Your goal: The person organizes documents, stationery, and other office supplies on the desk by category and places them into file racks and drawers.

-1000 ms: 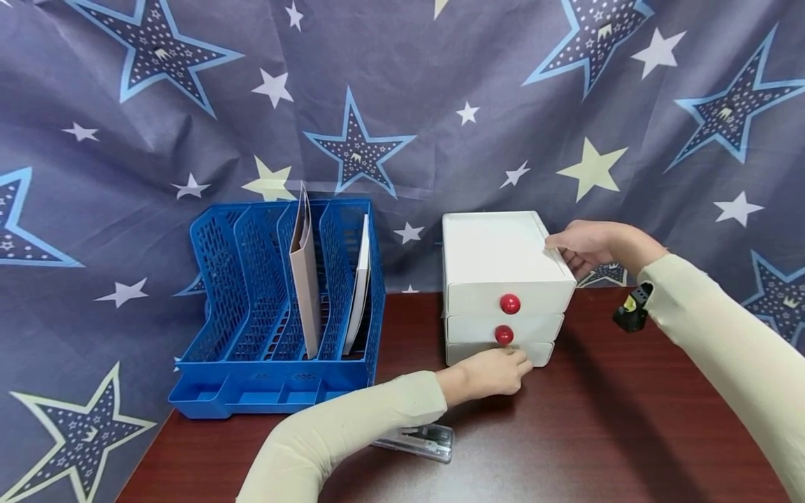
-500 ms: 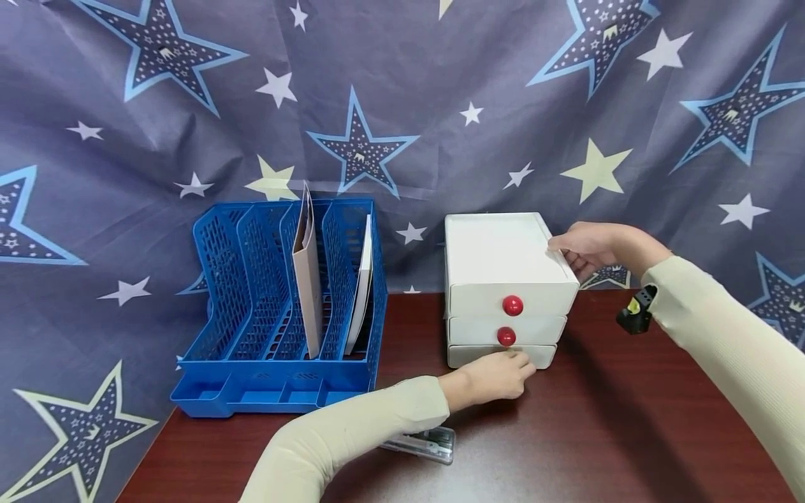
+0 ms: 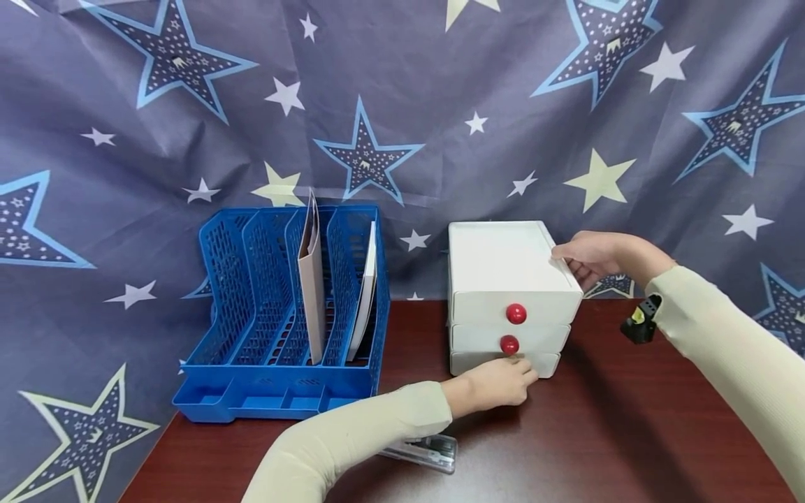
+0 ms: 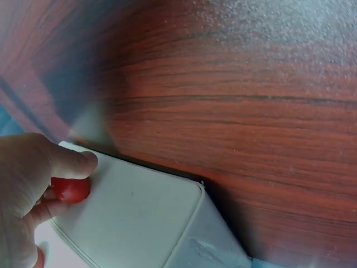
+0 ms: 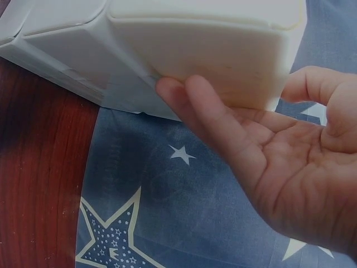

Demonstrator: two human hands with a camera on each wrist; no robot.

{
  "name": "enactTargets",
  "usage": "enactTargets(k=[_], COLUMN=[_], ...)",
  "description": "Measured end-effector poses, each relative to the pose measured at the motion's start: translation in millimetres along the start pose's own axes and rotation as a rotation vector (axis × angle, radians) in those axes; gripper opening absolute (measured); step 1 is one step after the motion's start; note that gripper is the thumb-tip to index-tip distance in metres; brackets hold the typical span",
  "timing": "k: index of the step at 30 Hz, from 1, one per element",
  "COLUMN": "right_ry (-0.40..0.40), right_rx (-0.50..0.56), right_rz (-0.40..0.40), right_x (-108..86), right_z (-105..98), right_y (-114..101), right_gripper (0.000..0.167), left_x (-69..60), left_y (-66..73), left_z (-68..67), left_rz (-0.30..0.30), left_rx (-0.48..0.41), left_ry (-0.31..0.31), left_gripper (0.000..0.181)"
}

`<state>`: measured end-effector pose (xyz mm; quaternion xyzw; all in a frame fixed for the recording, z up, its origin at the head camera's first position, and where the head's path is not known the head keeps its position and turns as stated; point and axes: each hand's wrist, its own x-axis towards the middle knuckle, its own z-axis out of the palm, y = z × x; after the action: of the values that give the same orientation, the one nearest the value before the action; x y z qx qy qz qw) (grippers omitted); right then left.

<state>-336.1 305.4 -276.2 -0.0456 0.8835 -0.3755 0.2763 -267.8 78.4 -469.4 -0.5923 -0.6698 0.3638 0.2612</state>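
A small white drawer unit (image 3: 497, 258) with stacked drawers stands on the dark red table, against the star-patterned cloth. My left hand (image 3: 493, 385) is low at its front. In the left wrist view its thumb and fingers pinch the round red knob (image 4: 75, 191) of the bottom drawer (image 4: 134, 195). That drawer looks closed in the head view, its knob hidden behind my hand. My right hand (image 3: 591, 257) is at the unit's upper right edge. Its thumb lies on the top, while straight fingers (image 5: 215, 114) press against the side wall.
Left of the unit stands a blue file rack (image 3: 283, 377), with a beige folder (image 3: 311, 293) and a white book (image 3: 363, 300) upright in its slots. A clear-lidded case (image 3: 428, 453) lies on the table (image 3: 604, 433), partly under my left forearm. The cloth (image 3: 415, 175) hangs close behind.
The head view has shifted slightly, so everything sits a little lower and further right in it. Both hands keep their places on the drawer unit.
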Motion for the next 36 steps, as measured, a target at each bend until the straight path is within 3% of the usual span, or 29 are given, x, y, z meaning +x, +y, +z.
enactTargets(k=[36], right_ry=[0.003], right_rx=[-0.02], right_rz=[0.005], right_x=[2.7], right_z=[-0.5], right_y=[0.9], right_gripper=[0.059], left_x=[1.2], left_y=[0.9], left_z=[-3.4], left_rz=[-0.062], left_rx=[0.006], left_ry=[-0.002], left_gripper=[0.031])
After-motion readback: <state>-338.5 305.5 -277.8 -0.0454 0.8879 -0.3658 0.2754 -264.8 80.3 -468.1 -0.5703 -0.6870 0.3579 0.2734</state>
